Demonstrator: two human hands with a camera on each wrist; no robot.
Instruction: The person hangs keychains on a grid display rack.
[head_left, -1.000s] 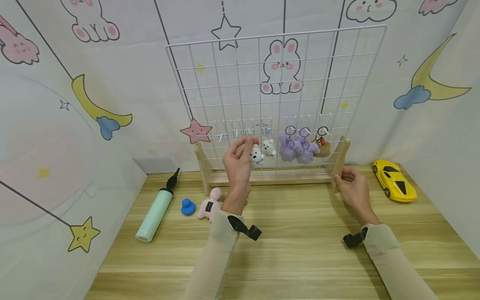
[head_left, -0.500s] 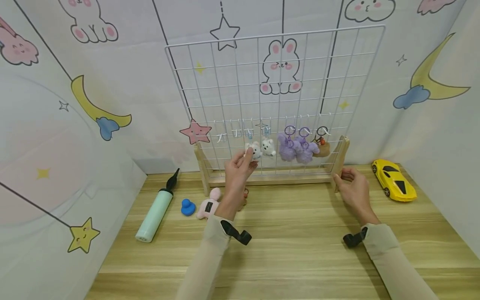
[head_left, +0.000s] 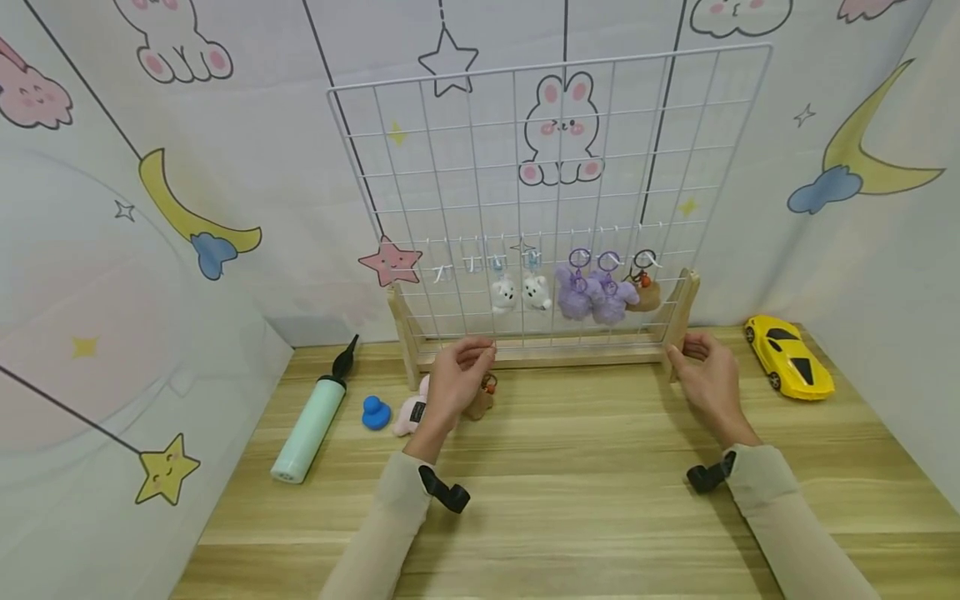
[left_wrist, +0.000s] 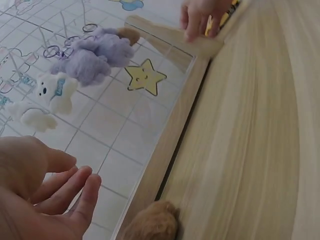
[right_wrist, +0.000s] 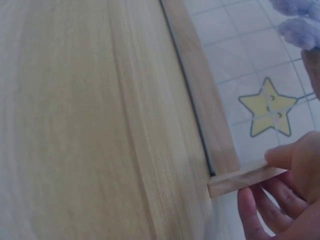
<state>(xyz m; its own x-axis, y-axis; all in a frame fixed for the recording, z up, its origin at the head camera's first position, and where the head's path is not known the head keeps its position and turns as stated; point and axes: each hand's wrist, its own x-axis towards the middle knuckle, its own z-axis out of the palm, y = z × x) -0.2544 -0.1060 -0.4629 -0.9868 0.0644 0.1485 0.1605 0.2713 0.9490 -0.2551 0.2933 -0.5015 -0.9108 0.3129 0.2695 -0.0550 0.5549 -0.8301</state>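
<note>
My left hand (head_left: 457,383) hovers before the rack's lower left, fingers loosely bent with nothing between them, as the left wrist view also shows. Above it, two small white dog-like keychains (head_left: 504,296) hang side by side from hooks on the white wire grid. My right hand (head_left: 705,379) grips the right leg (right_wrist: 245,179) of the wooden stand (head_left: 570,357), thumb on one side and fingers on the other. Purple plush keychains (head_left: 576,300) and a brown plush keychain (head_left: 645,297) hang farther right. Below my left hand lie a pink plush (head_left: 408,415), partly hidden, and another brown plush (head_left: 480,405).
Left on the table (head_left: 585,500) are a blue rubber duck (head_left: 375,413) and a mint hand pump (head_left: 309,429) with a black nozzle. A yellow toy car (head_left: 791,360) stands right of the rack. Bare white hooks (head_left: 472,265) hang at the grid's left. Printed cloth walls surround the table.
My left hand has let go of the left white keychain, which now hangs from its hook, and has moved down and left. My right hand has stayed on the stand's leg.
</note>
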